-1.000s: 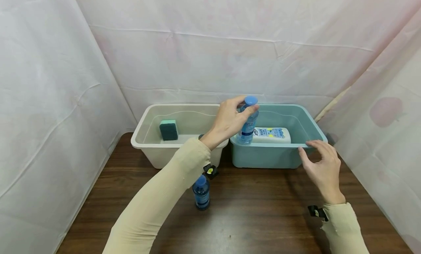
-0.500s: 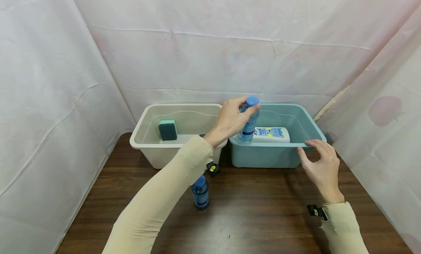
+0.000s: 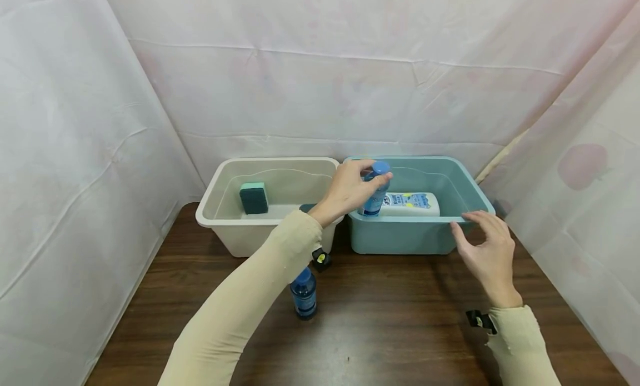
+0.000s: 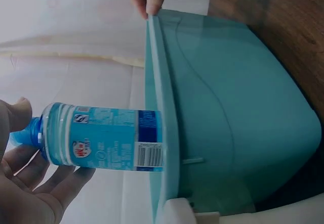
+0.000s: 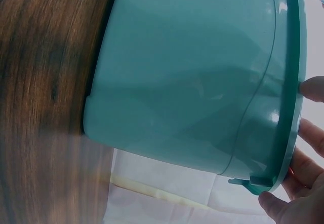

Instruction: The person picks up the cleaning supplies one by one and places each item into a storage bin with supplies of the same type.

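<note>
My left hand (image 3: 347, 189) grips a small blue-capped plastic bottle (image 4: 104, 138) near its neck. The bottle stands roughly upright, its base dipping behind the front rim of the teal bin (image 3: 400, 236). In that bin lies a white bottle (image 3: 412, 204) with a blue and yellow label, on its side. At the bin's front right corner, my right hand (image 3: 487, 252) holds the rim between thumb and fingers, also seen in the right wrist view. A second blue-capped bottle (image 3: 304, 294) stands on the table, partly behind the left sleeve.
Left of the teal bin stands a beige bin (image 3: 240, 236) with a green sponge (image 3: 254, 198) inside. Another dark item (image 3: 306, 207) in it is mostly hidden by my left arm. Behind both bins hangs a pale curtain (image 3: 300, 97) above the brown table (image 3: 375, 319).
My left hand has lowered the bottle, so its cap sits lower and its base now goes behind the teal bin's rim. The right hand keeps its place on the rim.
</note>
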The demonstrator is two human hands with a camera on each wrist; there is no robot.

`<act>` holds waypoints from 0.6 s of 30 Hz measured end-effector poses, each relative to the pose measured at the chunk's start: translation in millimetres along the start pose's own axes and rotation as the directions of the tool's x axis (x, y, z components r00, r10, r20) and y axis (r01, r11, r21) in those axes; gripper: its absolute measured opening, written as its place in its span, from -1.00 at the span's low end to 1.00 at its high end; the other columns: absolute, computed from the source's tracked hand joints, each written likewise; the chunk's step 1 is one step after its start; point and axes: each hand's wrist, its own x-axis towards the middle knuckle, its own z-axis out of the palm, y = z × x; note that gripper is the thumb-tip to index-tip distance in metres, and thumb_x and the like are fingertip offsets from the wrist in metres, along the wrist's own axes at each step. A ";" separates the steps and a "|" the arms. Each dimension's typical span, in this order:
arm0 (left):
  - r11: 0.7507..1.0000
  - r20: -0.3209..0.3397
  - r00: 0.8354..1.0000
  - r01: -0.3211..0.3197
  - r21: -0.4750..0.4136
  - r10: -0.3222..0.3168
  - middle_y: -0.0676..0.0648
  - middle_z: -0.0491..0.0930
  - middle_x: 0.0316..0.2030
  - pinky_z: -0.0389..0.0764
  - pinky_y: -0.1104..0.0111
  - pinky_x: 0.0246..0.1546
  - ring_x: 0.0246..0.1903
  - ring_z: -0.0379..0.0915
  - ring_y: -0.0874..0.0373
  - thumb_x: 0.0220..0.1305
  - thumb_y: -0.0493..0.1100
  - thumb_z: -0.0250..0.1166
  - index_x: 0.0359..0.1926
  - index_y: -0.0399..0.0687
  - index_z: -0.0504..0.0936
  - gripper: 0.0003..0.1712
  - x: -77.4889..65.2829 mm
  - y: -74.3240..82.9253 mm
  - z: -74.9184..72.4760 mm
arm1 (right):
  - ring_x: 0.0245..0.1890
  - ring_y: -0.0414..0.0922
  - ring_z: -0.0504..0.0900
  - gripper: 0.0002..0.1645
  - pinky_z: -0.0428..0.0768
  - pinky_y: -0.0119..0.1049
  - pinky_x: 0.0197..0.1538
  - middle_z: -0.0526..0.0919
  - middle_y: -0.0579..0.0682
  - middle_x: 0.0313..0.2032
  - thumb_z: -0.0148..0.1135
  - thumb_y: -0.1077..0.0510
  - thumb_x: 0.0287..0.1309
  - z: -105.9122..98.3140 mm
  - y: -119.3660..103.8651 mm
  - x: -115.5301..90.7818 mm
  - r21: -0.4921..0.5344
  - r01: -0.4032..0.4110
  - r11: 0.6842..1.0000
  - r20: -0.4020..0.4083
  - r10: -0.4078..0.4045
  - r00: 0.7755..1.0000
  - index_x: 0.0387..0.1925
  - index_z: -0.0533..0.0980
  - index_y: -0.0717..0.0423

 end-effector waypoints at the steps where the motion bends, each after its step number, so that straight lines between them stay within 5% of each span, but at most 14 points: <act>1: 1.000 0.008 1.000 0.006 -0.003 -0.006 0.01 0.82 -0.11 0.70 0.22 0.21 0.29 0.65 0.05 0.53 0.12 0.31 -0.06 0.05 0.76 -0.71 -0.2 -1.3 1.0 | 0.11 0.33 0.64 -0.63 0.42 0.22 0.49 0.78 0.31 -0.05 0.60 0.24 0.05 -0.1 -0.1 -0.2 0.003 0.001 1.000 -0.003 -0.001 1.000 -0.07 0.76 0.28; 6: 1.000 0.023 1.000 0.016 0.006 -0.016 0.05 0.82 -0.13 0.68 0.17 0.25 0.28 0.65 0.03 0.52 0.11 0.34 -0.03 0.08 0.78 -0.73 -1.1 -4.5 3.2 | 0.12 0.35 0.63 -0.63 0.41 0.24 0.49 0.78 0.32 -0.05 0.60 0.25 0.05 -0.6 -1.3 -1.1 0.012 -0.002 1.000 -0.008 0.002 1.000 -0.08 0.76 0.28; 18: 0.993 0.079 0.997 0.012 0.115 -0.022 0.00 0.81 -0.16 0.70 0.32 -0.07 -0.06 0.71 0.13 0.49 0.11 0.37 -0.11 0.00 0.82 -0.69 -1.6 -12.2 3.8 | 0.16 0.33 0.62 -0.63 0.42 0.21 0.49 0.77 0.31 -0.01 0.55 0.18 0.15 -2.8 1.2 -1.8 -0.015 -0.010 1.000 0.001 0.010 1.000 -0.04 0.75 0.29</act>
